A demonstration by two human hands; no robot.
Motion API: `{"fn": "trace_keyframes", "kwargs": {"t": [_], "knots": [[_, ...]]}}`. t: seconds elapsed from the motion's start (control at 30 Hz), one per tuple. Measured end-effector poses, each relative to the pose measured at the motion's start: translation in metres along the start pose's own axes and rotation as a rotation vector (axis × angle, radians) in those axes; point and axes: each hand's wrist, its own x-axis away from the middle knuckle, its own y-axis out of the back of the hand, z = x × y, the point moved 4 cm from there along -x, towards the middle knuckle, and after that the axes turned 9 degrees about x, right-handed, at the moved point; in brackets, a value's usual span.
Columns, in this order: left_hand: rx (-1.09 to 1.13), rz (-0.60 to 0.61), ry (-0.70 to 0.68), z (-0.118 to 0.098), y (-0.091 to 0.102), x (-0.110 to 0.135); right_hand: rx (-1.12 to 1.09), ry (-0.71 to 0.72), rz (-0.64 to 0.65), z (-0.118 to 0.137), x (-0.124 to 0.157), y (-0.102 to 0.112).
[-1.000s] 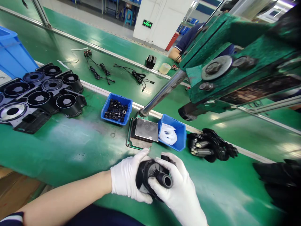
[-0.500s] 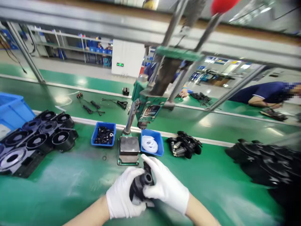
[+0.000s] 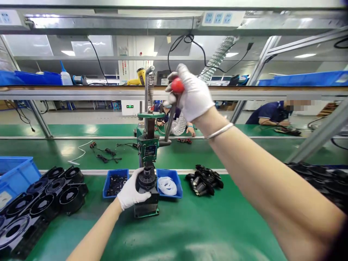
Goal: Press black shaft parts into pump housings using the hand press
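Observation:
In white gloves, both my hands are at a green hand press (image 3: 149, 127) in the middle of the bench. My left hand (image 3: 132, 192) is closed round the side of a round black plastic housing (image 3: 147, 183), which rests on the press base (image 3: 146, 209). The press ram (image 3: 147, 167) comes down to the top of the housing; whether it touches cannot be made out. Up and to the right, my right hand (image 3: 191, 92) is wrapped round the red ball knob (image 3: 177, 86) of the press lever (image 3: 170, 121).
Small blue bins flank the press, one with dark small parts (image 3: 115, 185), one with white rings (image 3: 167, 186). Black motor parts (image 3: 204, 180) lie to the right. Black housings (image 3: 43, 199) and a large blue bin (image 3: 19, 174) stand left. Co-workers sit beyond; one sleeve (image 3: 265, 112) shows.
The black housing has gone from between my two hands onto the press base, with my left hand still on it. My right hand has let go of it and risen to the red knob.

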Motion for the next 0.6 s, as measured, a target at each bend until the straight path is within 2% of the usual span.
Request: {"fn": "trace_keyframes", "kwargs": {"t": [0.07, 0.13, 0.2, 0.27, 0.37, 0.5, 0.6], "knots": [[0.0, 0.027, 0.017, 0.002, -0.001, -0.004, -0.037, -0.029, 0.065, 0.02, 0.028, 0.005], [-0.013, 0.032, 0.023, 0.004, 0.0, -0.006, -0.019, 0.055, 0.012, 0.038, 0.073, 0.012], [-0.013, 0.033, 0.027, 0.006, 0.002, -0.007, -0.021, 0.21, -0.209, 0.051, 0.118, 0.019], [-0.006, 0.046, 0.024, 0.009, 0.005, -0.007, -0.057, 0.237, -0.336, 0.053, 0.151, 0.015], [0.017, 0.098, 0.016, 0.013, 0.014, -0.006, -0.016, 0.177, -0.391, 0.055, 0.168, -0.002], [0.019, 0.148, 0.024, 0.016, 0.029, -0.005, 0.07, 0.181, -0.319, 0.064, 0.175, -0.02], [-0.001, 0.135, 0.025, 0.017, 0.032, -0.005, 0.062, 0.236, -0.265, 0.068, 0.177, -0.019]]}}
